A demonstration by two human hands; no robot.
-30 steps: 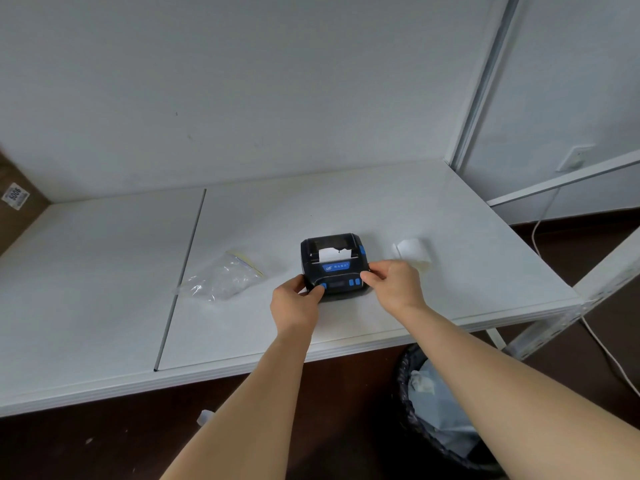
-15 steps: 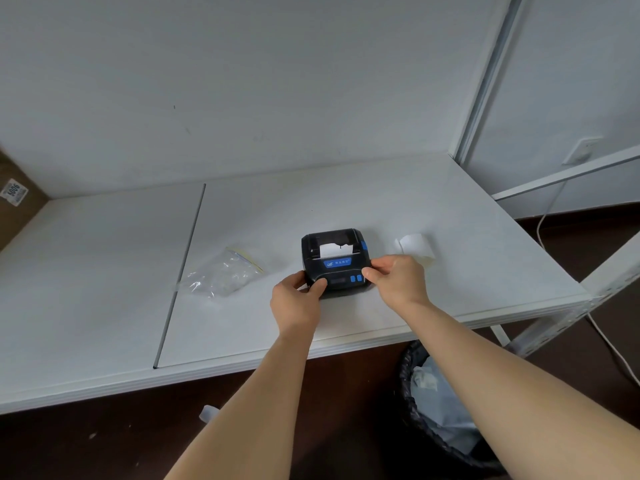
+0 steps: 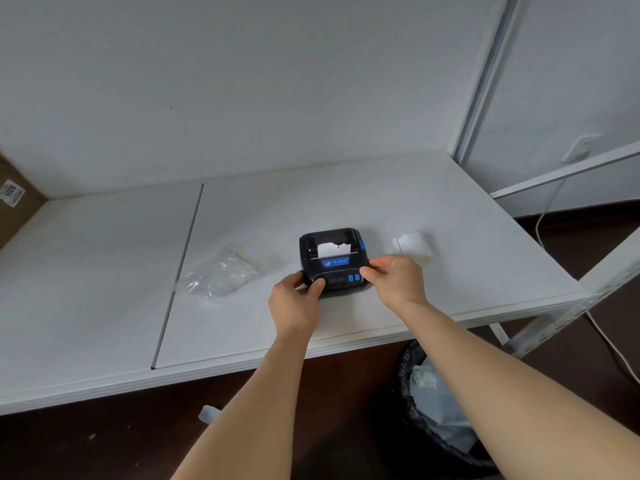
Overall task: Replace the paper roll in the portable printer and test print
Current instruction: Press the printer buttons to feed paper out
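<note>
A small black portable printer (image 3: 332,251) with blue buttons and a blue label sits on the white table (image 3: 346,202) near its front edge. A short strip of white paper (image 3: 332,249) sticks up from its slot. My left hand (image 3: 294,303) grips the printer's front left corner, thumb pressed on its top panel. My right hand (image 3: 394,280) holds the front right corner, fingertips beside the blue buttons. A white paper roll (image 3: 414,245) lies on the table just right of the printer, behind my right hand.
A clear plastic zip bag (image 3: 220,277) lies left of the printer. A black bin (image 3: 440,410) with a bag and scraps stands under the table's front right. A white cable (image 3: 606,337) runs along the floor at right. A cardboard box (image 3: 14,199) sits far left.
Both hands stay on the printer's front corners. The paper strip stands a little higher out of the slot than one second ago. My view has shifted slightly.
</note>
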